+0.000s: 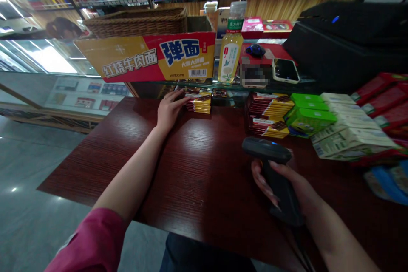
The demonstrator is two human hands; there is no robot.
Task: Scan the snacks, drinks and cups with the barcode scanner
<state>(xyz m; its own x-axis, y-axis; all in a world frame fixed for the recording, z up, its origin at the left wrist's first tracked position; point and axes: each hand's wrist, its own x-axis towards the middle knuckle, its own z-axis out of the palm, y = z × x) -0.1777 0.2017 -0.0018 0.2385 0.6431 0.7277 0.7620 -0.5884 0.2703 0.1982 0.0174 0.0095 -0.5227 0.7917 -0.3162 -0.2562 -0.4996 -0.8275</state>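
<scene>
My right hand (288, 187) is wrapped round the grip of a black handheld barcode scanner (266, 151), held just above the dark wooden table (197, 170) with its head pointing left and away. My left hand (170, 108) reaches across the table and rests with its fingers stretched out against a small stack of yellow and brown packets (199, 103) at the far edge. A larger pile of the same packets (269, 114) lies to the right of it.
Green boxes (307, 112), pale cartons (347, 136) and red packs (385, 97) crowd the table's right side. A glass shelf behind carries a noodle carton (149, 57), a drink bottle (231, 46), a phone (285, 70) and a wicker basket (140, 21). A black register (347, 42) stands right.
</scene>
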